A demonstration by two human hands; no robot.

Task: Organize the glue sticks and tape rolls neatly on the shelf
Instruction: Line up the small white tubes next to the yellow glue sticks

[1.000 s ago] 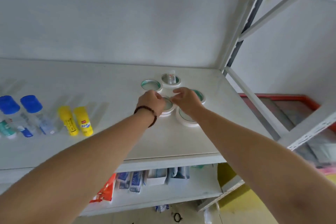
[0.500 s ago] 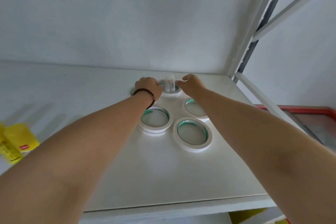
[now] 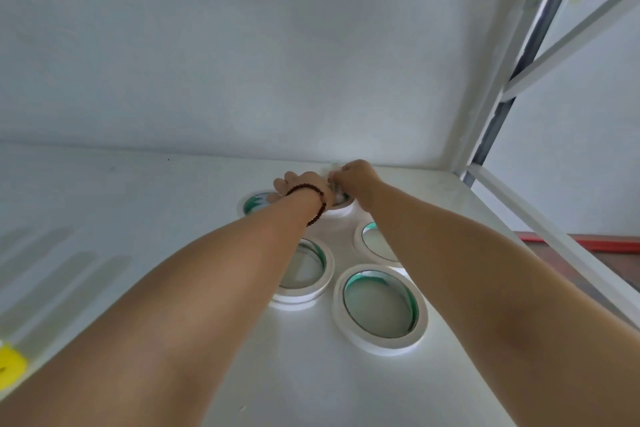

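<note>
Both hands have crept a little farther back on the flat white shelf board (image 3: pixel 145 204) since half a second ago, closing in over the rearmost white tape roll with a green inner rim (image 3: pixel 341 206), which I take as the landmark. That roll lies flat near the back wall, mostly hidden by the hands. A small white object (image 3: pixel 335 188) stands inside it; only a sliver shows between the hands.

Over the landmark roll's left edge, the left hand (image 3: pixel 298 185), a dark beaded bracelet (image 3: pixel 311 199) on its wrist, is curled; what it grips, if anything, cannot be told. Above the roll's right edge, the right hand (image 3: pixel 356 175) is bunched with fingertips pinched at the small white object, though whether it truly holds it is unclear.

Just left of the landmark lies a second flat roll (image 3: pixel 254 203), partly under the left forearm. Nearer the camera lie three more: a right one (image 3: pixel 375 243), a middle one (image 3: pixel 308 274) and the nearest one (image 3: pixel 381 310). Far to the landmark's left, at the frame edge, shows a yellow corner of a glue stick (image 3: pixel 10 366).
</note>
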